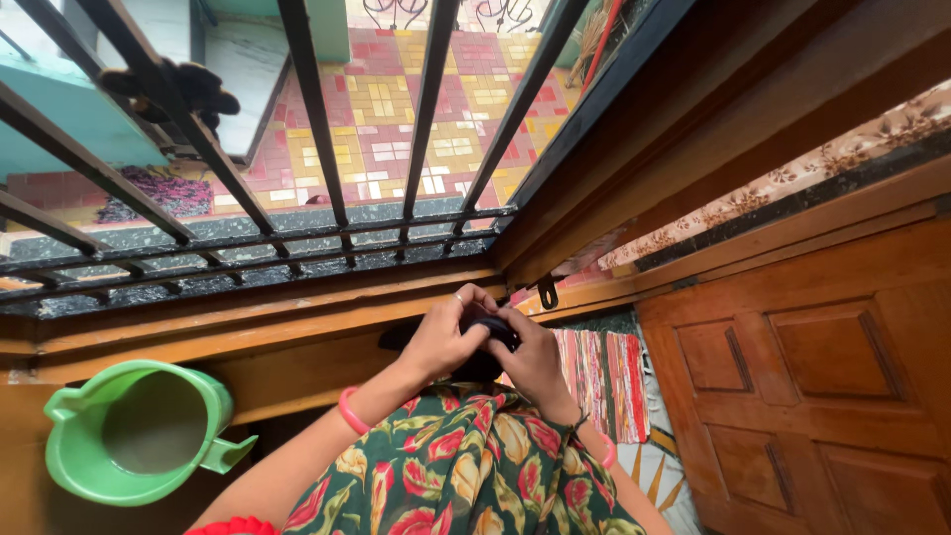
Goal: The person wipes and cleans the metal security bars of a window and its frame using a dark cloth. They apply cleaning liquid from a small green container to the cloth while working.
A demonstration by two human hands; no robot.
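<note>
— Where the wooden window ledge [248, 332] runs below the barred window, what are the two hands doing?

— Both meet just in front of the ledge, closed around one small black object [492, 329]. I cannot tell what kind of thing it is; only a dark, rounded bit shows between them.

— How are the fingers set?

— The left hand [443, 337] curls over it from the left, fingers bent and pressed together on top, one of them wearing a ring. The right hand [535, 359] grips from the right, fingers folded around the underside. Neither hand is spread; both pinch the same dark thing, and the hands touch each other.

— Anything on the wrists?

— A pink bangle [349, 410] on the left wrist, another pink one and a dark thread on the right. Below them hangs a dark green garment with red and yellow flowers [466, 476].

— And round about?

— A green plastic jug [134, 433] stands at lower left, well apart from the hands, its handle pointing right. Black window bars [317, 109] cross above, with a coloured tiled floor outside. A panelled wooden door [822, 386] fills the right, and a striped rug [604, 381] lies between it and the hands.
</note>
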